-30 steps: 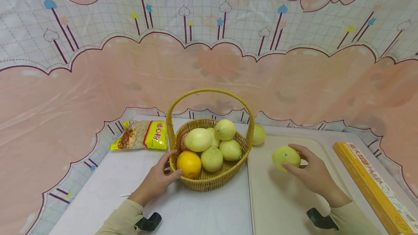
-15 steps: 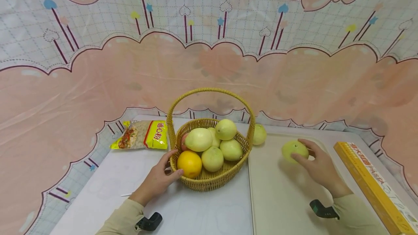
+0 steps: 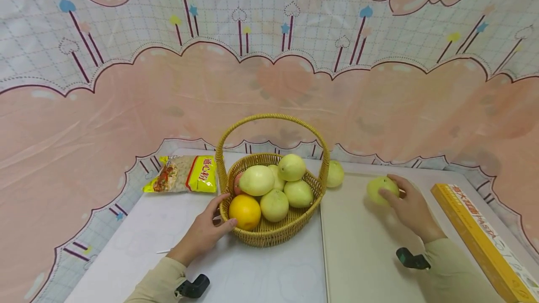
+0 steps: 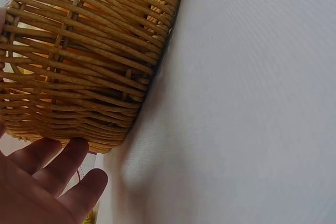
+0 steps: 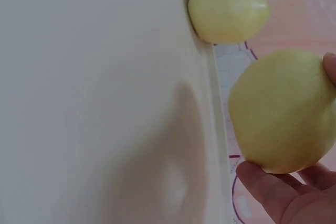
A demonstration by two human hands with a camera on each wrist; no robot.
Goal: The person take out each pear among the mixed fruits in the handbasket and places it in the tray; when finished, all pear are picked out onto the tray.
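My right hand (image 3: 414, 212) holds a small yellow-green melon (image 3: 376, 191) above the cream tray (image 3: 358, 265), thumb on the near side. In the right wrist view this melon (image 5: 283, 111) sits in the fingertips, its shadow falling on the tray. My left hand (image 3: 202, 230) grips the left front end of a wicker basket (image 3: 273, 238), thumb at its rim; the left wrist view shows fingertips against the woven wall. Inside the basket lie an orange (image 3: 244, 212), several similar melons (image 3: 274, 205) and a reddish fruit (image 3: 238, 183), mostly hidden.
One more melon (image 3: 335, 174) rests at the tray's back left corner, beside the basket. A yellow pasta box (image 3: 484, 242) lies along the tray's right side. Left of the basket is a bag of pasta (image 3: 181, 174). The basket's tall handle (image 3: 271, 116) arches over the fruit.
My right hand has carried the melon to the right and toward the back of the tray. My left hand and the basket stay in place.
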